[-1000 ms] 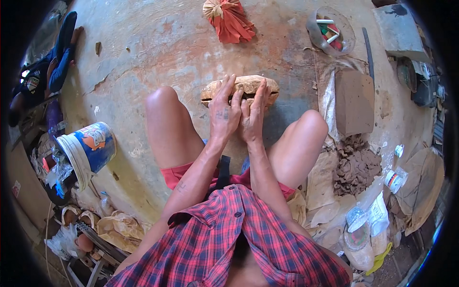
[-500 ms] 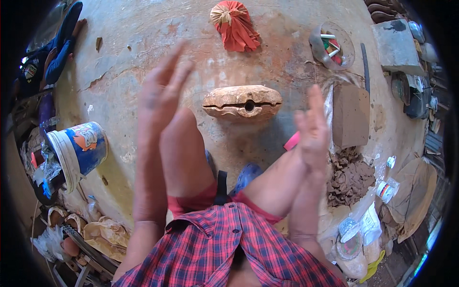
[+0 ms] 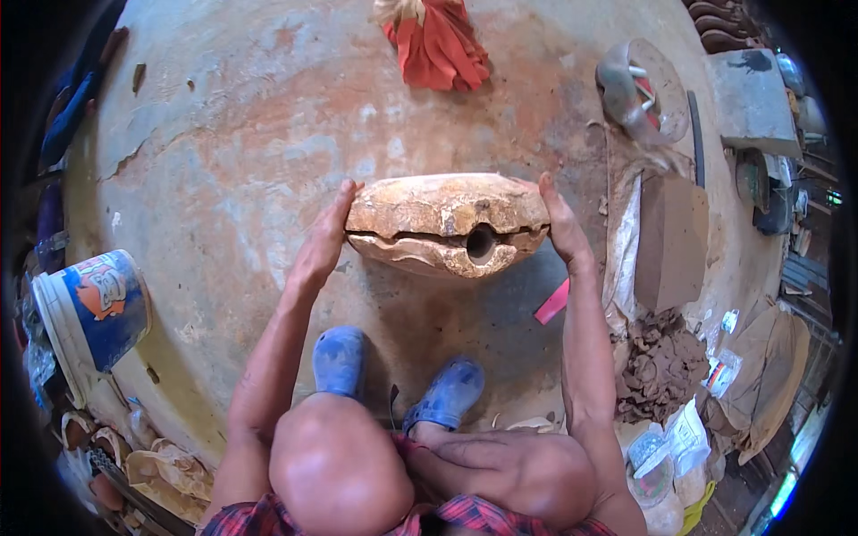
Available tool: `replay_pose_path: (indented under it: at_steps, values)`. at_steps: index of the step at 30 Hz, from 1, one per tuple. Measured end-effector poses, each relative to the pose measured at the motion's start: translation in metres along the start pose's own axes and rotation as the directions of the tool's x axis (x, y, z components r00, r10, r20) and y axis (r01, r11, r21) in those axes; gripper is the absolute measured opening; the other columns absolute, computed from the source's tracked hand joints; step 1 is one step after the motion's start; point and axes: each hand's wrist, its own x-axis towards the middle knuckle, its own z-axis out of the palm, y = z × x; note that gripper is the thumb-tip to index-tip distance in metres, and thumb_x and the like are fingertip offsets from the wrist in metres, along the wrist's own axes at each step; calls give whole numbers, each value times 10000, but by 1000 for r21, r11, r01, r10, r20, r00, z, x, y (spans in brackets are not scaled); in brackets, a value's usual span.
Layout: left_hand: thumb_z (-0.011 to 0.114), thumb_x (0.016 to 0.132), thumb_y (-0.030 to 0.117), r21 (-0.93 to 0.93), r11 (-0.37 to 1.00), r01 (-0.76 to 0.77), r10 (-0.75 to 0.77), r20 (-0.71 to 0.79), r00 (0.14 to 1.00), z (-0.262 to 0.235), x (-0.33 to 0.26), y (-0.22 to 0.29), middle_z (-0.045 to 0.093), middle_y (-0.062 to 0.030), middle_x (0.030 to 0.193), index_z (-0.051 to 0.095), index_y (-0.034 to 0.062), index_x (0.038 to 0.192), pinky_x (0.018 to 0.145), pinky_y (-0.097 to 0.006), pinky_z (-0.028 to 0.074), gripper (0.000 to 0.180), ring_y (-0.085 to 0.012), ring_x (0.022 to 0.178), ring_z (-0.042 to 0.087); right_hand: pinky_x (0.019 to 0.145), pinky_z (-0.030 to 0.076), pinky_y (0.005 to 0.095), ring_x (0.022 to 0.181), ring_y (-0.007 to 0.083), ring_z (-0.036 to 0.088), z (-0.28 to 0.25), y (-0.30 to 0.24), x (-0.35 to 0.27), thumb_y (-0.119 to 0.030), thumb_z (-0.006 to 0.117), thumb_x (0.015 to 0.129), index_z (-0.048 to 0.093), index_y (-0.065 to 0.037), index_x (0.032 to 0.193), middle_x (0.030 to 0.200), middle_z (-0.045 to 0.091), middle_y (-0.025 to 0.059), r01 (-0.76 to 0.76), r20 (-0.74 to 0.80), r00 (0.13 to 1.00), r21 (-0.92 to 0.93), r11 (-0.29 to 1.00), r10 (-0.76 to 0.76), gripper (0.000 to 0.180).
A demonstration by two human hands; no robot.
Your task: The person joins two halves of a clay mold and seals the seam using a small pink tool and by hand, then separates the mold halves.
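Between my hands is a worn, tan two-part plaster mold (image 3: 420, 210). A wavy seam runs across its side, and a round dark hole opens in the seam right of the middle. My left hand (image 3: 326, 237) is closed against the mold's left end, and my right hand (image 3: 565, 223) against its right end. The palms face each other, with most fingers hidden behind the mold. A shadow lies on the floor on the near side of it; whether it is fully off the floor I cannot tell. A pink strip (image 3: 552, 302) lies near my right forearm.
At the far side lies a red cloth bundle (image 3: 438, 45). To the right are a clear bowl (image 3: 666, 89) of small items, a brown clay block (image 3: 670, 241) and a heap of clay scraps (image 3: 660, 366). A blue-and-white bucket (image 3: 98, 308) stands left. My blue clogs (image 3: 340, 357) are below the mold.
My hands, apart from the mold before, have come in and taken hold of both its ends. The mold looks larger and nearer. My view has shifted forward, and both clogs now show.
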Motion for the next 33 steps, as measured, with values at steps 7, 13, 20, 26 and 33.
replay_pose_path:
  at_steps: [7,13,20,26,33]
  values:
    - [376,1108,586,-40,994,-98,101,62,993,11,2,19,606,-178,1478,556,-36,1485,1205,-372,353,750,-254,1402,539,1068,473,318,1176,230,691,-11,13,14,-613,432,1077,671,98,1338,1258,742,204,36,2,999,38,999,-36,794]
    - [367,1098,613,-105,992,-76,82,51,995,16,-1,14,591,-178,1502,528,-21,1515,1213,-389,361,775,-256,1401,546,1005,505,336,1085,244,718,-16,-1,28,-569,435,1075,725,88,1245,1149,774,208,61,49,997,-9,998,-61,738]
    - [329,1079,682,-74,994,-80,83,35,996,11,4,28,602,-165,1490,523,-3,1524,1215,-392,362,839,-249,1391,557,1034,493,342,1140,241,702,-9,7,29,-483,381,1102,704,73,1295,1217,758,196,87,68,994,35,996,-89,671]
    - [309,1029,788,-10,1000,-23,24,67,997,4,16,47,601,-150,1500,522,11,1535,1219,-387,339,952,-240,1400,541,1058,492,335,1162,233,697,-11,3,34,-527,376,1109,675,91,1331,1254,741,196,3,58,998,197,980,-15,721]
    - [313,1051,759,-111,979,-172,164,-82,983,-8,22,51,645,-180,1432,566,-13,1496,1201,-394,362,926,-258,1369,566,974,493,304,1038,188,698,-2,-35,92,-660,357,1078,696,66,1299,1160,755,144,153,128,981,-70,986,-143,831]
